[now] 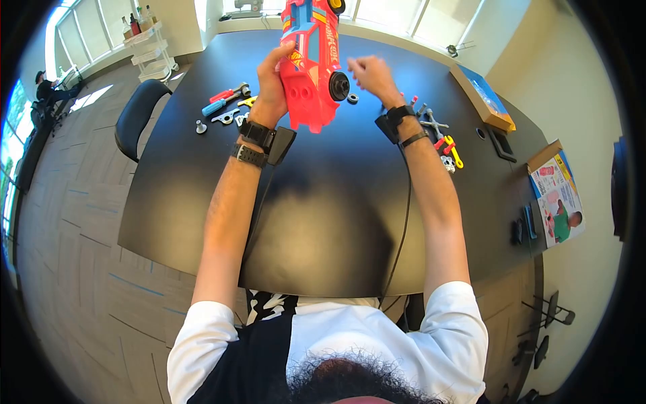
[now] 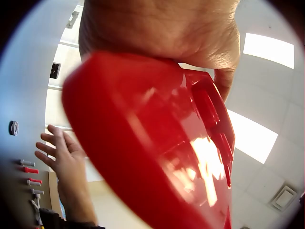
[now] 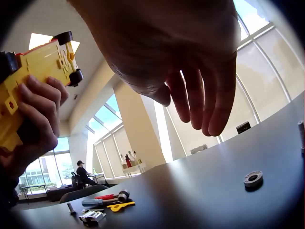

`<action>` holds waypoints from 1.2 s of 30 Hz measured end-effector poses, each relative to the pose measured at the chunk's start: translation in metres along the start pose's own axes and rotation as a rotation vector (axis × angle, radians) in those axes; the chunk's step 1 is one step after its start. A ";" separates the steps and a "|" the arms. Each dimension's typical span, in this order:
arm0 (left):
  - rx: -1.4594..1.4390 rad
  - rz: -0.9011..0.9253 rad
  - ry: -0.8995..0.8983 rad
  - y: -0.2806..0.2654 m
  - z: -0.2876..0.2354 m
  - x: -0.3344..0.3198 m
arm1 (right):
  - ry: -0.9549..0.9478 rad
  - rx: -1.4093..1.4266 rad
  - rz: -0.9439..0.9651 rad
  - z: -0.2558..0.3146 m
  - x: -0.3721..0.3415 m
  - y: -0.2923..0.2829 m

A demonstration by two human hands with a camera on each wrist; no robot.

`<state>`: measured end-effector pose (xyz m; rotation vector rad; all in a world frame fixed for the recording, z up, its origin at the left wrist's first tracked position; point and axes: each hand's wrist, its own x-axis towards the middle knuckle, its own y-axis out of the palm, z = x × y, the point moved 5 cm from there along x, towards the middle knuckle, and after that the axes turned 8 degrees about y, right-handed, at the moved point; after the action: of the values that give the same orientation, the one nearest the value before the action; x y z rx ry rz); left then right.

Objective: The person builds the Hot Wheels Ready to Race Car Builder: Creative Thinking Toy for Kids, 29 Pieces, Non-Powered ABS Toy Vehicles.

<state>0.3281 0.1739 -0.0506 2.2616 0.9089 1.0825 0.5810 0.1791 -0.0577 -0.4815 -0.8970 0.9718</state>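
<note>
Glossy red moulded-plastic toy car with yellow underside (image 1: 308, 87): left hand (image 1: 272, 87) is gripping it above the smooth dark table (image 1: 323, 222). Right hand (image 1: 373, 75): hovering empty, apart, fingers loosely extended. Handling: slick bodywork is calling for broad, steady support, clear of the round black wheel (image 1: 340, 86).

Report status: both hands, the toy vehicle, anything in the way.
Left hand gripping red toy vehicle, raised above tabletop. Right hand empty, apart from vehicle. No obstruction visible between right hand and vehicle.
</note>
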 end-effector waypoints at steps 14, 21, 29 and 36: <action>-0.025 -0.037 0.019 -0.009 0.004 0.003 | 0.039 -0.400 0.270 -0.108 -0.014 0.075; -0.015 -0.033 -0.016 -0.014 0.008 0.003 | -0.144 0.186 -0.075 -0.004 -0.005 -0.018; -0.021 0.019 -0.013 0.006 0.005 -0.002 | -0.476 0.642 -0.192 0.127 -0.037 -0.109; -0.054 0.060 -0.055 0.022 0.006 -0.008 | -0.498 0.608 -0.229 0.156 -0.052 -0.107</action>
<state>0.3373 0.1526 -0.0442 2.2753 0.7854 1.0522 0.4918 0.0756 0.0831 0.3909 -1.0088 1.1081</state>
